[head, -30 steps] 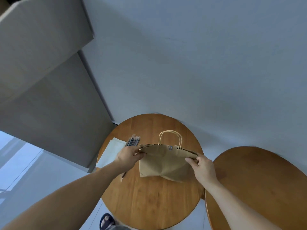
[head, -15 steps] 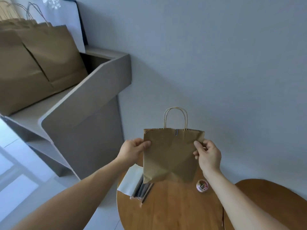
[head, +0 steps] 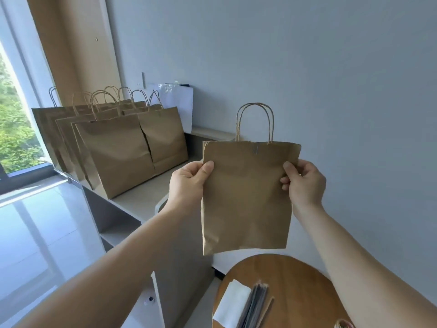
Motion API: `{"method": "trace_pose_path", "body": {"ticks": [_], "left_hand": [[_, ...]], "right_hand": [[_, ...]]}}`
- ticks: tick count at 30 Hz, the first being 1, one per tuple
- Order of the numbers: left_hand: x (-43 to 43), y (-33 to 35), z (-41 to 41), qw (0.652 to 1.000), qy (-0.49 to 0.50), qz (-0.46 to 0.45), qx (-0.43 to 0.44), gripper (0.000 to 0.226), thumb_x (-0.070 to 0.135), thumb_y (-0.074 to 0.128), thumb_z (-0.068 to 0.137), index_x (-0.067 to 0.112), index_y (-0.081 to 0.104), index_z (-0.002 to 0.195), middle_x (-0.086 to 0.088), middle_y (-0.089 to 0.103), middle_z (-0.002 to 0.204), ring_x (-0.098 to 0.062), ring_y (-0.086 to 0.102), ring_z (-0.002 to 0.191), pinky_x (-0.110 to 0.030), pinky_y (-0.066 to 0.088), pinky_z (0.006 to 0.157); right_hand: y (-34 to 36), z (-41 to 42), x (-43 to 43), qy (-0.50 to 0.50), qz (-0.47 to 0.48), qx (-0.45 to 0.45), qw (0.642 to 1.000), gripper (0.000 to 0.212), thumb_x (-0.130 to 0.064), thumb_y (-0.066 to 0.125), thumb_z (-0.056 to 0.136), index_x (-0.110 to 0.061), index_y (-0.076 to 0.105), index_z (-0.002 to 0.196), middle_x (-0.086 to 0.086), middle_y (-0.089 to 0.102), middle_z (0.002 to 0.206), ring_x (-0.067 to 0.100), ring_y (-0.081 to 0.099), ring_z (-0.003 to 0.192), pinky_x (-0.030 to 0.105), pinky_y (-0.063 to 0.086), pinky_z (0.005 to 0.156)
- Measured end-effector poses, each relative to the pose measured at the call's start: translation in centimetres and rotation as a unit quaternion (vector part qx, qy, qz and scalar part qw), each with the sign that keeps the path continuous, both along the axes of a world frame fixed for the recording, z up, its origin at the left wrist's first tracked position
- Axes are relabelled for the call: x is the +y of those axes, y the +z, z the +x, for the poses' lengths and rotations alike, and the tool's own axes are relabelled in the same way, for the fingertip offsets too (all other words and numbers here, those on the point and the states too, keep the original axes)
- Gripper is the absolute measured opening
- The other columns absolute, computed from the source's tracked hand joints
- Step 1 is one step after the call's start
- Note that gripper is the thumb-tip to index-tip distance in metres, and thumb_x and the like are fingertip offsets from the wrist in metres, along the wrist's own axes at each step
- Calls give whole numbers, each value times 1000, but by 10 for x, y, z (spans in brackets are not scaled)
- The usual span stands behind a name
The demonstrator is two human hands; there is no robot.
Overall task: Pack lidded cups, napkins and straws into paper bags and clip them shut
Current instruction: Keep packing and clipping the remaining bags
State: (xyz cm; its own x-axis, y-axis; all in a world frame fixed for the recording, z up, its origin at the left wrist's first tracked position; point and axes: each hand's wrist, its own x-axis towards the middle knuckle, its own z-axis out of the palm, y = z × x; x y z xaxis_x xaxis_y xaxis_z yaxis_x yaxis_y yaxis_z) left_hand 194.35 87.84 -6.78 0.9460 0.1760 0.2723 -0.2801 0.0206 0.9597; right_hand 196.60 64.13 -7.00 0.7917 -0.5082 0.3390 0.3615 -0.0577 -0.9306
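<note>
Crowding the counter: a row of big brown paper bags (head: pixel 118 152) with twisted handles. They stand upright and are packed one against the next along the counter (head: pixel 142 197), from the window end to the back corner.
Back corner of the counter: one white bag (head: pixel 179 102) tucked behind the brown ones, right up against the wall.
Past the counter's left end: a window (head: pixel 14 114) with green leaves outside.
Round table: a wooden table (head: pixel 295 280) sits low on the right, just beside the counter's near end, and only part of it shows.
Table's left edge: a stack of white napkins (head: pixel 233 304) with a bundle of dark straws (head: pixel 254 306) lying right alongside, touching it.
Table's near edge: something small and round, cut off, and honestly I can't tell what it is.
In the way: the small bag hangs between the person and the wall and covers a bit of the counter's near corner.
Small paper bag (head: pixel 246 197): brown, flat and upright, up in the air above the table's far edge with its handles pointing up. There's a little grey strip on the top edge that looks like a clip, but it's too small to be sure.
Left hand (head: pixel 189 181): clamped on the bag's left edge near the top, thumb on the front and fingers curled behind, arm stretched forward.
Right hand (head: pixel 303 183): pinching the right edge at about the same height, thumb in front and fingers curled, arm reaching up from the lower right.
</note>
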Motion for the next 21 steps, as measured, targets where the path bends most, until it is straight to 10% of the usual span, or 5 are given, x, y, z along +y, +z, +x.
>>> {"method": "trace_pose_path", "body": {"ticks": [21], "left_hand": [[153, 125, 102, 945, 276, 63, -160, 34, 33, 66, 94, 0, 70, 89, -8, 56, 79, -17, 50, 73, -30, 41, 69]], "right_hand": [[146, 192, 187, 229, -8, -90, 969, 8, -14, 65, 92, -21, 63, 88, 0, 65, 66, 7, 55, 46, 21, 48, 49]]}}
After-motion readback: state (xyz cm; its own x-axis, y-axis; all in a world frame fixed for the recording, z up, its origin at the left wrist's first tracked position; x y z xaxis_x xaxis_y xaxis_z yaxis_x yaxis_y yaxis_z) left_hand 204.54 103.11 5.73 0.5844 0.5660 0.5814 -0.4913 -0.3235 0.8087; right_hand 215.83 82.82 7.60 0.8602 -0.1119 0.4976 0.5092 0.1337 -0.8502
